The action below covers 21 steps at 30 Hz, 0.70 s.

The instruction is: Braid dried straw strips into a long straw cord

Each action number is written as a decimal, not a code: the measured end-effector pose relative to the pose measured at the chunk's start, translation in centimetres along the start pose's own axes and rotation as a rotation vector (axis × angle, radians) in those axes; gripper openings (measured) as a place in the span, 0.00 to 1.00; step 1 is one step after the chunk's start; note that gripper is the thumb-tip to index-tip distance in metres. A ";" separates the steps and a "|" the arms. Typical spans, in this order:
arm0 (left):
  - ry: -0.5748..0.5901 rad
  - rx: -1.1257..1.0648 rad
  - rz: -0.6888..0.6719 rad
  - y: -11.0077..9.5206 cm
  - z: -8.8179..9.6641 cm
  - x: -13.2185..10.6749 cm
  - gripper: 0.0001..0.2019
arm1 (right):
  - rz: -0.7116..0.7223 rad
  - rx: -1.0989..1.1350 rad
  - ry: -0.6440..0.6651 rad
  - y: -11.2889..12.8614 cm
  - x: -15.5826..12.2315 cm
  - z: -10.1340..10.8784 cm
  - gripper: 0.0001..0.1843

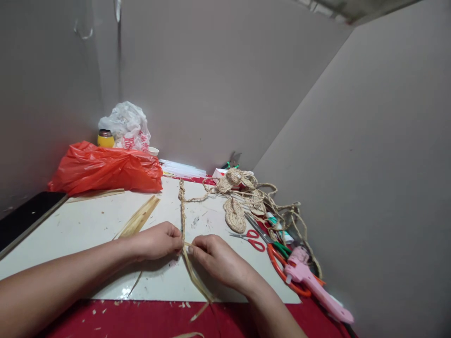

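A narrow braid (182,211) of dry, straw-coloured fibre runs away from me over the white board (84,225). At its near end my left hand (160,241) is closed, pinching the braid between thumb and fingers. Just to the right, my right hand (214,258) pinches a thin strand that reaches across to the braid's end. Loose husk strips (195,279) hang from that end toward the board's front edge. Behind my left wrist lies a flat piece of dry husk (139,217).
Braided coils and cords (236,213) lie at right, near red-handled scissors (255,239), orange-handled shears (276,260) and a pink glue gun (310,279). Back left are a red plastic bag (109,166), a white bag (128,122) and a yellow jar (105,139). A dark flat device (28,218) sits far left.
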<state>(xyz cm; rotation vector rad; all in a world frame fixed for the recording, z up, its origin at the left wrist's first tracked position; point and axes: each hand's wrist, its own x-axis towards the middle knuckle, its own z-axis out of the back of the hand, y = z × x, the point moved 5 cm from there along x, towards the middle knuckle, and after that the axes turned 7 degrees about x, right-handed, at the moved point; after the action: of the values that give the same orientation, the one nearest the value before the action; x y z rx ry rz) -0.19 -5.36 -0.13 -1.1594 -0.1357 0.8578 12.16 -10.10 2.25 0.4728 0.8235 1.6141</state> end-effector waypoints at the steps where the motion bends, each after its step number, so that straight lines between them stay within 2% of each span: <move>1: -0.008 0.012 -0.021 -0.1 0.0 0.0 0.09 | -0.015 -0.006 0.007 0.1 -0.1 0.1 0.13; 5: -0.037 -0.014 -0.074 0.1 -0.3 0.2 0.09 | -0.034 0.041 0.066 1.2 -0.6 -0.7 0.15; 10: -0.030 -0.135 -0.021 0.8 -0.7 0.3 0.11 | 0.010 -0.252 -0.028 2.2 -1.5 -2.3 0.17; 13: -0.024 -0.144 -0.018 0.8 -0.7 0.2 0.10 | 0.040 -0.322 0.007 3.0 -2.1 -2.6 0.17; 15: -0.018 -0.143 -0.049 0.7 -0.7 0.1 0.10 | 0.080 -0.207 0.153 3.5 -2.5 -2.7 0.15; 18: 0.012 -0.163 -0.044 0.6 -0.8 0.1 0.10 | 0.049 0.171 0.432 3.7 -2.9 -2.6 0.17; 19: 0.019 -0.174 -0.034 0.6 -0.8 0.0 0.10 | 0.025 0.290 0.442 3.4 -2.8 -2.3 0.19; 20: 0.024 -0.186 -0.025 0.6 -0.8 0.0 0.10 | 0.004 0.376 0.380 3.0 -2.3 -1.7 0.21; 21: 0.028 -0.196 -0.016 0.7 -0.8 0.0 0.11 | -0.009 0.424 0.256 2.3 -1.7 -0.9 0.22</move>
<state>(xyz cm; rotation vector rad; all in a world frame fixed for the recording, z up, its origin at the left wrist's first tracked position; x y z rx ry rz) -0.11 -5.89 -1.06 -1.3510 -0.2090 0.8276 10.33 -12.03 3.60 0.5636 1.3722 1.5105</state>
